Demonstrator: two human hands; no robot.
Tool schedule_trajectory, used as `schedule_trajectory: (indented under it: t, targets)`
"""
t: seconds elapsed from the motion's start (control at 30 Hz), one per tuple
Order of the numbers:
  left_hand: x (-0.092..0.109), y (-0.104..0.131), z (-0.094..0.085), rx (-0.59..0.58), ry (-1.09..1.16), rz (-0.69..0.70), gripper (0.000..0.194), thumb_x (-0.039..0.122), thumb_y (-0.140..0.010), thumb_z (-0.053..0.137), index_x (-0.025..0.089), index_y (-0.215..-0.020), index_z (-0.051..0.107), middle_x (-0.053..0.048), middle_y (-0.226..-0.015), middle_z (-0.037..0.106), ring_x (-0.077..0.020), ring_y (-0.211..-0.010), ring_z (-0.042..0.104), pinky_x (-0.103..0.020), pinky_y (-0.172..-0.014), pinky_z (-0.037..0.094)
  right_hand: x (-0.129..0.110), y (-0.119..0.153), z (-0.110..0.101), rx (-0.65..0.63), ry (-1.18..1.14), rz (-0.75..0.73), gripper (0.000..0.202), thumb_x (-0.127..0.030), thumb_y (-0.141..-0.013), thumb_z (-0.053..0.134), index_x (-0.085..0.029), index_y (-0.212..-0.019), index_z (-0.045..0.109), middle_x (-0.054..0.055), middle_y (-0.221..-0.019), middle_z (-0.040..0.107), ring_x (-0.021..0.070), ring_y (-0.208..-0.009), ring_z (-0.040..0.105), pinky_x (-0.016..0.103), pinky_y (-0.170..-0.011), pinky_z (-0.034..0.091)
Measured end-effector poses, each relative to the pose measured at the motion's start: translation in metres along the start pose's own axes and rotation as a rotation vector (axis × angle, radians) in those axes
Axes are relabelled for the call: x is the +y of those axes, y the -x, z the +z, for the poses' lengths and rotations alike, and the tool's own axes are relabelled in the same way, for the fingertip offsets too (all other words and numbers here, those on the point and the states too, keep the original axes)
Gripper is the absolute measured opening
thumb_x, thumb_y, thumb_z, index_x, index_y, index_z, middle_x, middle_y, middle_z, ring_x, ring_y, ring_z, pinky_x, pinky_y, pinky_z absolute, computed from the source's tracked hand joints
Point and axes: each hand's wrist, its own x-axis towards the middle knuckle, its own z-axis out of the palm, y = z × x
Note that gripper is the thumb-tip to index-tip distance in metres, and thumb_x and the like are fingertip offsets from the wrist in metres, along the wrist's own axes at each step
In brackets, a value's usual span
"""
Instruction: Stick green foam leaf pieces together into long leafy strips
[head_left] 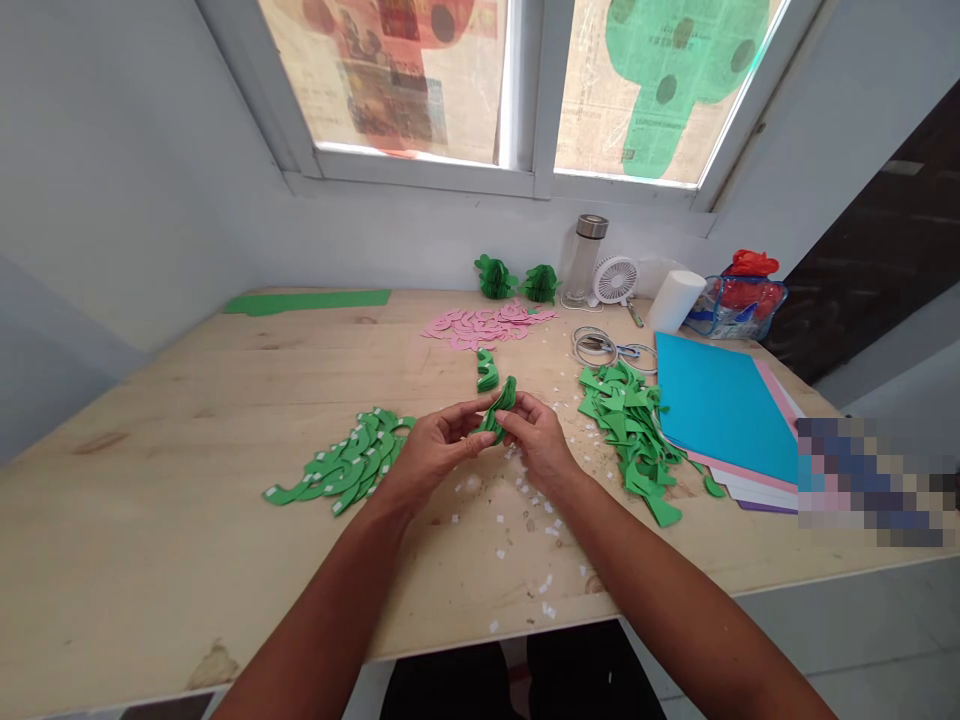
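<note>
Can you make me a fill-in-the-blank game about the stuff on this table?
The left hand and the right hand hold a small paper bundle coloured ____.
By the wall, the number of puffy green paper ornaments is ____.
The curvy cut-outs just in front of them are coloured ____.
The clear bottle stands to the ____ of the little fan in the picture.

Missing words: green; two; pink; left.

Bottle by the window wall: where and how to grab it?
Probably best around the upper part of the clear bottle, just below its metal lid, from the front-left. It stands upright and looks roughly cylindrical, so the fingers can wrap it. The white fan crowds its right side, and the wall is behind.
</note>
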Motion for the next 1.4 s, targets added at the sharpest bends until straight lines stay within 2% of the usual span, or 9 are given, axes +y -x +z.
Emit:
schedule_trajectory:
  t: [0.33,0.6,0.8,1.13,1.3,1.4]
  targets:
    - [0.0003,-0.0002,-0.0018,0.026,-0.064,-0.002,0.05,0.035,-0.071,0.068,0.02,-0.118,0.061,-0.005,-0.084,0.068,-0.0146,-0.069,0.055,-0.024,-0.06,0.045,-0.0039,0.0017,0.0026,0.008,0.016,0.014,0.02,-0.027,-0.061,0.069,-0.018,-0.079,0.063,-0.001,-0.067,0.06,0.0092,-0.054,0.047,0.021,-0.048,0.033]
    - [0.0065,0.0005,0.0015,0.051,-0.097,0.029,0.038,0.04,-0.074,0.063,0.019,-0.105,0.069,-0.006,-0.094,0.07,-0.0175,-0.075,0.057,-0.025,-0.06,0.046,-0.0043,0.0016,0.0025,0.014,0.014,0.016,0.018,-0.025,-0.062,0.068,-0.018,-0.078,0.063,-0.001,-0.069,0.061,0.0087,-0.054,0.046,0.021,-0.048,0.033]
    - [0.0025,0.0002,-0.0002,0.096,-0.103,0.024,0.045,0.042,-0.075,0.061,0.018,-0.114,0.064,-0.006,-0.094,0.069,-0.0165,-0.072,0.057,-0.027,-0.062,0.047,-0.0033,0.0016,0.0023,0.011,0.008,0.013,0.021,-0.026,-0.062,0.068,-0.018,-0.081,0.063,-0.003,-0.065,0.057,0.0086,-0.053,0.045,0.021,-0.047,0.032]
    - [0.0023,0.0018,0.0024,0.124,-0.089,0.032,0.046,0.042,-0.075,0.061,0.019,-0.115,0.063,-0.007,-0.088,0.069,-0.0188,-0.079,0.06,-0.027,-0.062,0.048,-0.0019,0.0009,0.0012,0.004,0.017,0.01,0.023,-0.029,-0.062,0.069,-0.018,-0.082,0.064,-0.003,-0.065,0.057,0.0086,-0.053,0.044,0.021,-0.048,0.033]
    - [0.0015,0.0009,0.0006,0.089,-0.133,0.058,0.044,0.039,-0.075,0.062,0.021,-0.115,0.063,-0.007,-0.098,0.069,-0.018,-0.08,0.059,-0.025,-0.062,0.047,-0.0022,0.001,0.0014,0.007,0.015,0.012,0.024,-0.03,-0.062,0.07,-0.019,-0.083,0.064,-0.002,-0.064,0.058,0.0092,-0.053,0.046,0.021,-0.048,0.033]
    - [0.0016,0.0004,-0.0005,0.046,-0.144,0.055,0.045,0.036,-0.074,0.063,0.021,-0.116,0.062,-0.005,-0.094,0.069,-0.0159,-0.076,0.058,-0.024,-0.061,0.046,-0.0031,0.0013,0.002,0.008,0.004,0.016,0.025,-0.03,-0.062,0.07,-0.019,-0.083,0.065,-0.003,-0.063,0.056,0.0082,-0.051,0.043,0.021,-0.047,0.033]
